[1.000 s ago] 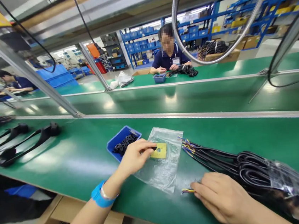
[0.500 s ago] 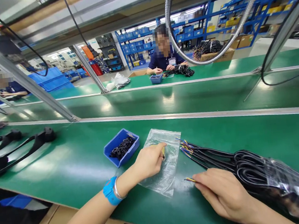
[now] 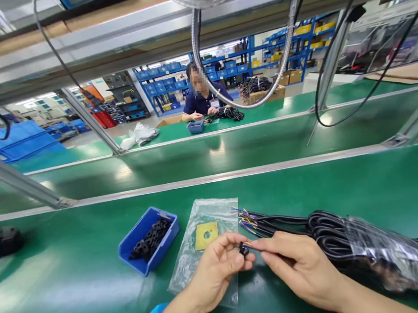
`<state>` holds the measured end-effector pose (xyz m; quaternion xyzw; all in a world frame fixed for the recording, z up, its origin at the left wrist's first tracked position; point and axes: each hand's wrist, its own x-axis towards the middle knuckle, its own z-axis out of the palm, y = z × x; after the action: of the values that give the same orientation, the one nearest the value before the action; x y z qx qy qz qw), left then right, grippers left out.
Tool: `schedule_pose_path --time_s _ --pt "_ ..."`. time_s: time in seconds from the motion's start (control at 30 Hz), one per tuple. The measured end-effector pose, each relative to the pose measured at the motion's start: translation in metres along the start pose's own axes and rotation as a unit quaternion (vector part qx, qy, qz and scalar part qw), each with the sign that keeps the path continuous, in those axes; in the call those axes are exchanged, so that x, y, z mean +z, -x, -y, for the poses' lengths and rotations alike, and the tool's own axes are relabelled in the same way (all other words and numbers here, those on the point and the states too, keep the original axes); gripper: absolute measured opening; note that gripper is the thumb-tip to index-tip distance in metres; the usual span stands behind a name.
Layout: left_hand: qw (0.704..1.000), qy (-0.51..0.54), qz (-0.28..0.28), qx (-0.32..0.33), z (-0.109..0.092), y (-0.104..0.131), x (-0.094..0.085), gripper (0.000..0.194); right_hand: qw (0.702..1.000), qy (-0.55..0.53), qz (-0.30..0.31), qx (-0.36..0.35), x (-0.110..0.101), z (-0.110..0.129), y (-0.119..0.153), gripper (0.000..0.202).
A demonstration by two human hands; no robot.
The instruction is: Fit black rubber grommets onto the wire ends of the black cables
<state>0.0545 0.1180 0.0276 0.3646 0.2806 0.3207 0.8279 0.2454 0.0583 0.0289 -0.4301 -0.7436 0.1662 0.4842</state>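
Note:
Between its thumb and fingers, my left hand point(image 3: 221, 270) pinches a small black plastic part point(image 3: 244, 249). My right hand point(image 3: 302, 266) grips the end of a black cable, whose thin coloured wires point(image 3: 247, 243) meet the black part; whether they pass into it cannot be seen. Under and behind my left hand lies a clear plastic bag point(image 3: 214, 209) with a yellow square piece point(image 3: 202, 237) on it, which has a round hole. A bundle of black cables point(image 3: 324, 224) with bared coloured wire ends lies beyond my right hand, partly wrapped in clear plastic.
A blue bin point(image 3: 129, 252) of small black parts stands left of the bag. Black moulded pieces point(image 3: 5, 242) lie at the far left. A metal rail point(image 3: 182, 183) runs behind the green bench. Across it a co-worker point(image 3: 205, 97) handles cables. A flexible metal hose point(image 3: 256, 104) hangs overhead.
My left hand has come off the yellow piece and now holds a small black part. My right hand has brought the wire end up to it. The view has shifted right.

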Motion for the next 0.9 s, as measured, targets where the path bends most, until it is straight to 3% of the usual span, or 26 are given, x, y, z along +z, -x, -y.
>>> schedule_pose_path --time_s 0.63,0.9 --pt "1.0 0.004 -0.009 0.019 0.0036 -0.0002 -0.0043 0.033 0.999 -0.011 0.042 -0.008 -0.0034 0.0003 0.0013 0.026" --pt "0.999 -0.005 0.022 0.028 0.0013 0.0036 -0.0055 0.033 0.999 0.004 0.038 0.002 -0.0031 0.0018 -0.0021 0.025"
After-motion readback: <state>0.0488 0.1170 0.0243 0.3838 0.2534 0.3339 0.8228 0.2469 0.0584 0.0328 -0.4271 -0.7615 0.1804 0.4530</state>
